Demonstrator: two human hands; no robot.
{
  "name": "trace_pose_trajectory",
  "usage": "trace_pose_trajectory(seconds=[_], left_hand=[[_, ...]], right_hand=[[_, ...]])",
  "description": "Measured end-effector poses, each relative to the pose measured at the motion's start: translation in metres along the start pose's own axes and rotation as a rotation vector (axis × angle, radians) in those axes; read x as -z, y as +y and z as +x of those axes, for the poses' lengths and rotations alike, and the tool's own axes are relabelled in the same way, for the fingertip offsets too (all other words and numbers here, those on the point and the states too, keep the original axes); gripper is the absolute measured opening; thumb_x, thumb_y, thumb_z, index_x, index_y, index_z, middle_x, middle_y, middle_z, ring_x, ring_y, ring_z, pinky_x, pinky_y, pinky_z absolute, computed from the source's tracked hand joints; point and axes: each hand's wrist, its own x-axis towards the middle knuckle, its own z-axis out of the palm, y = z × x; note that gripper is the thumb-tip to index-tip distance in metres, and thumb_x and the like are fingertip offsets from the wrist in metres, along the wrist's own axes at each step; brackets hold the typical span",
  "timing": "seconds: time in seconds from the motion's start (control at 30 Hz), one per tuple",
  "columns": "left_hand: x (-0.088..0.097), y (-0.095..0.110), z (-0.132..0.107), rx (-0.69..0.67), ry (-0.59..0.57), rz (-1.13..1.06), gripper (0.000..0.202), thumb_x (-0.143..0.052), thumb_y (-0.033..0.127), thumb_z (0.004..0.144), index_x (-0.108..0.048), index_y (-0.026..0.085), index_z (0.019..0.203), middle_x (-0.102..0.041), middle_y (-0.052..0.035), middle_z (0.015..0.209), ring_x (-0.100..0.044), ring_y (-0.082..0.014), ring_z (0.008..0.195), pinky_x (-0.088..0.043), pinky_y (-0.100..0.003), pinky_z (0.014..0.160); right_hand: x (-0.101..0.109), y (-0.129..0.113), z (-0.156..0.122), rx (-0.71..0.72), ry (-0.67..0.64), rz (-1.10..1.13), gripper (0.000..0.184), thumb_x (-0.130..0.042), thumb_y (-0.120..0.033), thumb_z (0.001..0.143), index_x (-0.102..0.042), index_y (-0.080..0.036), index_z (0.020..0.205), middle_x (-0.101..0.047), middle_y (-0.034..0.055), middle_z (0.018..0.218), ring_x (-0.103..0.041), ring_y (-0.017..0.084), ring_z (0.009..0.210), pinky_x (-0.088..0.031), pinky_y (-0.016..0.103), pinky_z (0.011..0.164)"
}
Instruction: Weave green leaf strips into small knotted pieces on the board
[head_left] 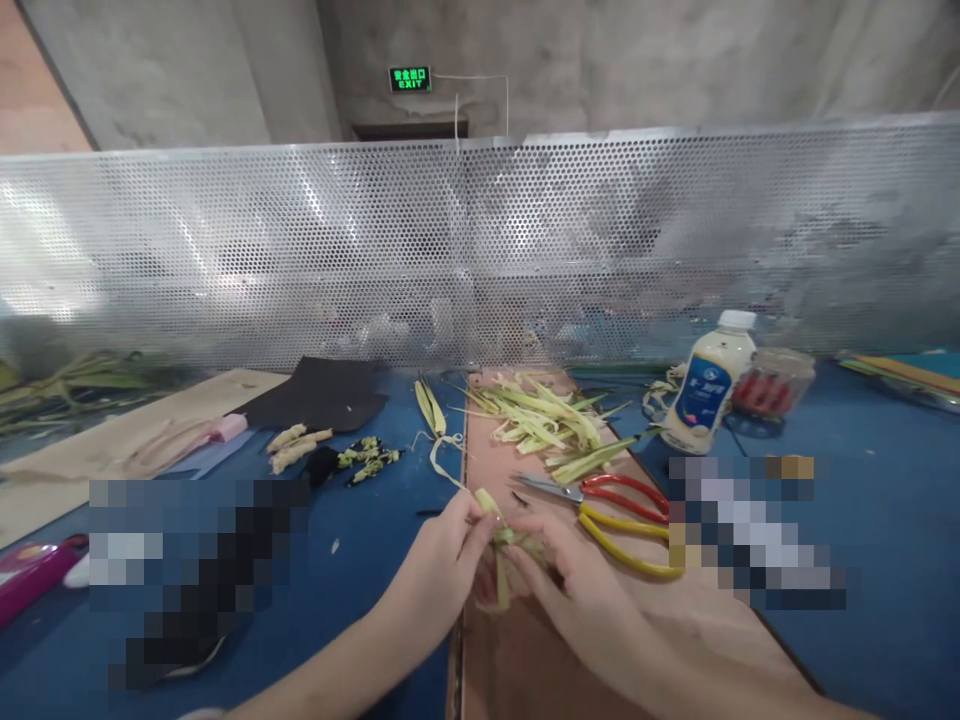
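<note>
Low at the centre, my left hand (444, 552) pinches a small bundle of pale green corn husk strips (502, 588) between thumb and fingers. My right hand (581, 580) grips the same bundle from the other side, its thumb and forefinger close to the left fingertips. One strip end sticks up above the left thumb and another hangs below. Part of the bundle is hidden by the fingers. Just beyond the right hand lie scissors (581, 492) with a red and a yellow handle, blades apart. Farther back is a loose heap of husk strips (536, 420).
A white-capped bottle (705, 385) and a jar with red contents (772, 385) stand at the right. Leftward are black sheet material (315, 393), small twisted husk pieces (367, 458) and a magenta tool (37, 575). A perforated metal screen (375, 250) closes the table's back.
</note>
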Motion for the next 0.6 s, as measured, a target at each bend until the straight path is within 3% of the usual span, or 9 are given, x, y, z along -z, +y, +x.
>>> trace_pose_trajectory(seconds=[0.17,0.4,0.6], left_hand=[[0.0024,0.0003,0.0005,0.006,-0.001,-0.005,0.02,-0.037,0.036,0.084,-0.041,0.021,0.071,-0.057,0.0032,0.049,-0.058,-0.0152,0.048,-0.04,-0.022,0.049],[0.0016,0.0026,-0.0009,0.061,-0.045,-0.186,0.023,-0.048,0.039,0.077,-0.04,0.02,0.069,-0.06,0.0027,0.052,-0.06,-0.0159,0.046,-0.044,-0.023,0.044],[0.0007,-0.0017,0.0017,0.052,-0.018,-0.11,0.024,-0.054,0.038,0.073,-0.04,0.02,0.067,-0.058,0.0033,0.049,-0.058,-0.015,0.045,-0.04,-0.021,0.043]], right_hand=[[-0.0011,-0.0042,0.0025,-0.087,0.018,0.003,0.014,-0.049,-0.026,0.08,-0.053,-0.019,0.092,-0.055,-0.0029,0.064,-0.049,0.012,0.053,-0.038,0.022,0.051],[-0.0031,-0.0089,0.004,-0.095,0.042,0.101,0.009,-0.053,-0.025,0.076,-0.055,-0.018,0.081,-0.056,-0.0019,0.064,-0.049,0.013,0.056,-0.039,0.023,0.053],[-0.0042,-0.0086,0.0005,-0.062,0.051,0.16,0.005,-0.053,-0.021,0.075,-0.05,-0.017,0.077,-0.055,-0.0022,0.065,-0.049,0.012,0.06,-0.04,0.023,0.058]])
